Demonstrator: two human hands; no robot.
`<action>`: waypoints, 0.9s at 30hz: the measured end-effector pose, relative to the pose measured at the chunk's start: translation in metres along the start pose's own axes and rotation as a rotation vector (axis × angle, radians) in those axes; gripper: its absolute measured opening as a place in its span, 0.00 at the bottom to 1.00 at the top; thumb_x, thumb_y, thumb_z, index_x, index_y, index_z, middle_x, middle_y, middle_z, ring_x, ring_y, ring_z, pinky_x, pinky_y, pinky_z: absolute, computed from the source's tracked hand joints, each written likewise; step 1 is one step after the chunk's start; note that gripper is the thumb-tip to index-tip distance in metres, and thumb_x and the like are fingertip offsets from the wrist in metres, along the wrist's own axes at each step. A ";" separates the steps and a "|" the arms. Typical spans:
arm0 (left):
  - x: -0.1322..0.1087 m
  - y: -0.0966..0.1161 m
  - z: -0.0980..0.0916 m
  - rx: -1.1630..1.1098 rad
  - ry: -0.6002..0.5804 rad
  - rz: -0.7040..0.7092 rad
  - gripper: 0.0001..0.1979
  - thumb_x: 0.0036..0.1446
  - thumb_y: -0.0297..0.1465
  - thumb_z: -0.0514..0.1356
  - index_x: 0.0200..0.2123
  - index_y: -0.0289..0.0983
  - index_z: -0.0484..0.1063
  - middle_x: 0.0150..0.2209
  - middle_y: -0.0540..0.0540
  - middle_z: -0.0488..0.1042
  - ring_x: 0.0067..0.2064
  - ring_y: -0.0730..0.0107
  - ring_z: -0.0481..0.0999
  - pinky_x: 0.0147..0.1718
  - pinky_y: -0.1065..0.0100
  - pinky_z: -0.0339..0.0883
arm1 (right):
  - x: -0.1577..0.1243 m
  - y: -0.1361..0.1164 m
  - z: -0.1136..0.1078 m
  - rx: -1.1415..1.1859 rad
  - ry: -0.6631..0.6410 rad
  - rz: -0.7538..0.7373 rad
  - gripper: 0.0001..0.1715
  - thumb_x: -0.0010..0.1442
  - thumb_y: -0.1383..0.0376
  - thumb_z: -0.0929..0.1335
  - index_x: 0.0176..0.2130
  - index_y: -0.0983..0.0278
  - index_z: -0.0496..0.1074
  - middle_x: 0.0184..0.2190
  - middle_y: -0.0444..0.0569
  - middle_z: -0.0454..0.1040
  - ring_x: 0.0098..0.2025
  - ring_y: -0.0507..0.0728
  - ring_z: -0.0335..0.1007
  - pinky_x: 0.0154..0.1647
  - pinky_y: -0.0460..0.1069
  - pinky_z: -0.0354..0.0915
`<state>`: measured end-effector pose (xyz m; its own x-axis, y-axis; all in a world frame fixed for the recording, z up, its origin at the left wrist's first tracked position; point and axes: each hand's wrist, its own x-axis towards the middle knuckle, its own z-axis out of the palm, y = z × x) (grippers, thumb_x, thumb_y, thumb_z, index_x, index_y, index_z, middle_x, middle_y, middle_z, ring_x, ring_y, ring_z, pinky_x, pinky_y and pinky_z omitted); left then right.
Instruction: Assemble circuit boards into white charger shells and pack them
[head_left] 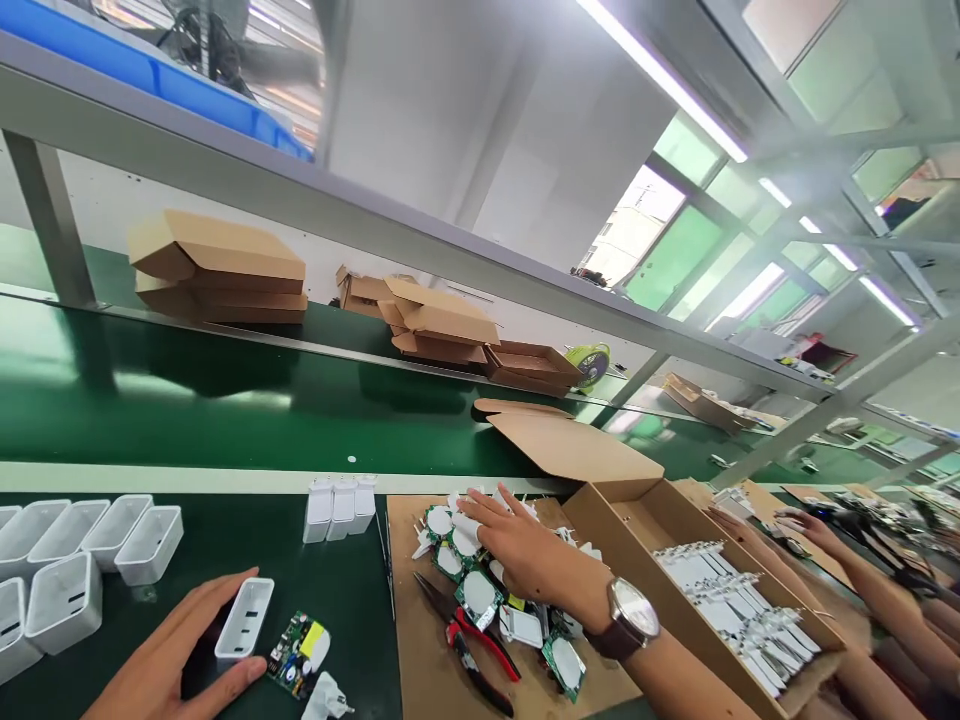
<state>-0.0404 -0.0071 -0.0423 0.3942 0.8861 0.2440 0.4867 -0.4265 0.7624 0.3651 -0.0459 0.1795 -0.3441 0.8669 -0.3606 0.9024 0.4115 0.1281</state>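
My left hand (pixel 176 650) rests low on the green mat with its fingers curled round a white charger shell (pixel 244 618). A green circuit board (pixel 298 653) and a white plug piece (pixel 324 697) lie just right of it. My right hand (pixel 517 550), a watch on its wrist, reaches with fingers stretched out onto a pile of circuit boards with white caps (pixel 461 565) on a brown cardboard sheet (pixel 420 660). Whether those fingers pinch anything is hidden.
Empty white shells (pixel 90 550) stand in rows at the left; three white adapters (pixel 341 507) stand upright by the belt. Red-handled pliers (pixel 469 645) lie on the cardboard. An open carton (pixel 622 510) holds white parts. Folded cartons (pixel 217 265) ride the green conveyor. Another person's hands (pixel 795 530) work at right.
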 end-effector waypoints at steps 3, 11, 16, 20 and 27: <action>-0.001 0.019 -0.004 -0.029 0.031 -0.070 0.34 0.64 0.49 0.62 0.70 0.47 0.63 0.66 0.43 0.74 0.63 0.49 0.77 0.58 0.54 0.77 | -0.001 -0.025 -0.010 -0.015 0.163 0.031 0.30 0.44 0.86 0.65 0.46 0.70 0.77 0.73 0.68 0.57 0.77 0.74 0.42 0.76 0.74 0.42; 0.004 0.038 -0.015 -0.154 0.023 -0.098 0.36 0.65 0.40 0.63 0.73 0.46 0.58 0.64 0.40 0.73 0.55 0.55 0.80 0.56 0.54 0.76 | 0.057 -0.152 0.051 0.381 0.241 -0.027 0.23 0.57 0.62 0.77 0.51 0.66 0.75 0.53 0.60 0.77 0.53 0.70 0.74 0.56 0.62 0.73; 0.009 0.044 -0.023 -0.182 -0.021 -0.139 0.34 0.62 0.36 0.64 0.70 0.45 0.62 0.59 0.41 0.75 0.47 0.59 0.80 0.54 0.54 0.76 | 0.099 -0.167 0.070 0.433 0.292 -0.001 0.18 0.56 0.73 0.72 0.48 0.68 0.75 0.51 0.60 0.75 0.53 0.68 0.70 0.55 0.62 0.72; 0.012 0.045 -0.023 -0.182 -0.057 -0.141 0.34 0.61 0.35 0.64 0.69 0.46 0.63 0.58 0.41 0.74 0.47 0.58 0.78 0.55 0.53 0.75 | 0.107 -0.149 0.069 0.499 0.344 -0.094 0.28 0.51 0.78 0.68 0.53 0.69 0.72 0.56 0.60 0.72 0.62 0.67 0.64 0.65 0.60 0.65; 0.016 0.043 -0.023 -0.197 -0.081 -0.153 0.43 0.56 0.32 0.66 0.73 0.46 0.55 0.63 0.39 0.70 0.53 0.56 0.78 0.58 0.51 0.73 | 0.108 -0.132 0.081 0.672 0.451 -0.133 0.31 0.53 0.77 0.66 0.56 0.65 0.70 0.50 0.57 0.74 0.53 0.65 0.72 0.55 0.61 0.73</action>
<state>-0.0311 -0.0065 0.0082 0.3925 0.9168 0.0737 0.3873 -0.2374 0.8909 0.2295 -0.0297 0.0488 -0.4013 0.9115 0.0906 0.7601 0.3866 -0.5222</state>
